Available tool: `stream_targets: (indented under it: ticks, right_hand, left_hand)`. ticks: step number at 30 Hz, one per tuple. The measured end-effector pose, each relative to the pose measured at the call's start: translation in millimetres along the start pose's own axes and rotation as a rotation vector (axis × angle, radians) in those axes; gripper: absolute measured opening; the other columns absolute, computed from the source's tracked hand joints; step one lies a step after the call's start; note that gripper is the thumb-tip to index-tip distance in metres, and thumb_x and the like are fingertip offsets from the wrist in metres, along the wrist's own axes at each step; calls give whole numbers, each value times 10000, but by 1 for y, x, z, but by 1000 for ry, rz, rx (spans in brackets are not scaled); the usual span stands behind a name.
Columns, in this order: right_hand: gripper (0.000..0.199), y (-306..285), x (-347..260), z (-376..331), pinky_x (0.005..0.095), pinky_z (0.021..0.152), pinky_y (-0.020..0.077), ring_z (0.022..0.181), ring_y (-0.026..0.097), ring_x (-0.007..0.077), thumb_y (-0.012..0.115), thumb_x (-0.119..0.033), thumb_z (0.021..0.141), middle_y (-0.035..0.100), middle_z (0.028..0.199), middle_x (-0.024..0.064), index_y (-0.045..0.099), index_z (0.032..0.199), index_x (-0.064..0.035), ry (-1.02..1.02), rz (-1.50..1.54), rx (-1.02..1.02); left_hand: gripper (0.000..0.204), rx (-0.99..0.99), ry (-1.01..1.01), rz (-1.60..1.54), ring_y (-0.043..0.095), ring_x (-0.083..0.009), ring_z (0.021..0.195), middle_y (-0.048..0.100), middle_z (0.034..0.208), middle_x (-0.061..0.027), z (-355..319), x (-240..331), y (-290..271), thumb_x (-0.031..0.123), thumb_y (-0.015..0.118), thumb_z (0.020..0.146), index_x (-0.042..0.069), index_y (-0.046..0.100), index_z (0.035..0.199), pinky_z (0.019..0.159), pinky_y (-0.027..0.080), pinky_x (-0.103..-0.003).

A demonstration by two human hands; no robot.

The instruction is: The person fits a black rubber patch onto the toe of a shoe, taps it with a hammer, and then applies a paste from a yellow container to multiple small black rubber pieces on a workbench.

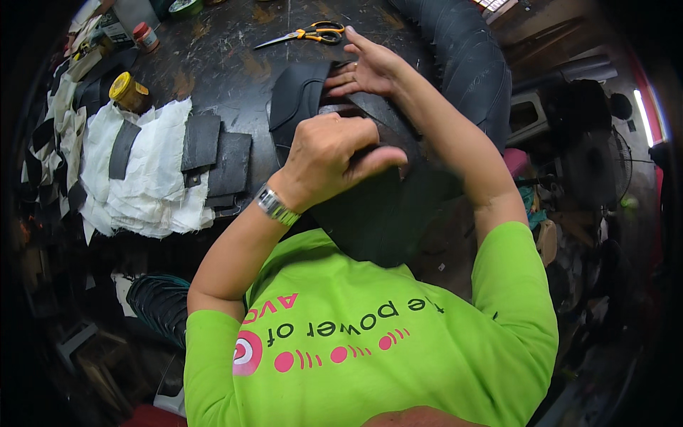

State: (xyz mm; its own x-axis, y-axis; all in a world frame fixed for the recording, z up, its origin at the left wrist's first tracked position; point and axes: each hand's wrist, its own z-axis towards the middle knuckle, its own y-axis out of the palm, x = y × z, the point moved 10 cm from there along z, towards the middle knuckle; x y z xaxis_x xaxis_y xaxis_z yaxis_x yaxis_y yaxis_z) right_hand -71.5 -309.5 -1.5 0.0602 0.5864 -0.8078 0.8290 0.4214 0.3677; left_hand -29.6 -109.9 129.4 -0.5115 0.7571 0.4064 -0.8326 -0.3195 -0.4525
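Observation:
A black, leather-like piece with a curved seam lies folded at the table edge, and a broad dark part of it hangs down over my lap. My left hand, with a metal watch at the wrist, is closed at the piece's near side. Its thumb sticks out to the right; the curled fingertips are hidden. My right hand shows its palm at the far side, fingers stretched out against the folded edge and thumb raised. Just beyond it lie scissors with orange and black handles.
Left on the dark table are white cloth pieces, black strips and a yellow jar. A red-lidded jar stands farther back. A big black roll borders the right. A fan stands beyond.

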Motion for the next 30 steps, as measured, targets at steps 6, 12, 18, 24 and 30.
stream_targets:
  ticks: [6,12,18,24,30]
  right_hand:
    - [299,-12,-42,-4,653,1047,481,1183,599,485,568,-82,958,566,1251,341,519,1207,76,-365,401,152]
    - [603,2,7,-54,572,1037,528,1122,647,385,643,72,868,602,1254,240,431,1426,-15,-318,702,-86]
    - [954,29,35,-102,408,896,605,1067,668,262,717,147,809,615,1259,162,248,1589,-139,-546,408,-68]
    - [946,50,32,-118,314,876,584,1009,674,180,774,66,820,645,1195,112,257,1591,-115,-608,193,-82]
    - [530,36,-8,-187,239,742,504,846,627,97,756,-172,927,636,900,28,500,1370,-37,-828,-61,220]
  left_hand:
    - [470,-31,197,-221,503,-219,499,465,566,-26,7,36,-30,414,864,753,116,518,642,510,400,-317]
    - [390,333,-19,20,533,-223,515,533,598,-40,-19,-19,-61,337,859,798,91,579,684,514,425,-320]
    - [443,75,-644,-183,538,-77,618,575,706,11,-35,-90,-41,424,595,1030,33,635,826,560,400,-231]
    - [280,-1,-953,-683,456,-35,689,577,744,48,-46,-98,-18,265,649,1015,2,689,926,585,389,-238]
    - [295,112,-799,-343,387,-42,685,468,704,65,-50,-99,-39,220,606,1039,7,596,836,575,374,-261]
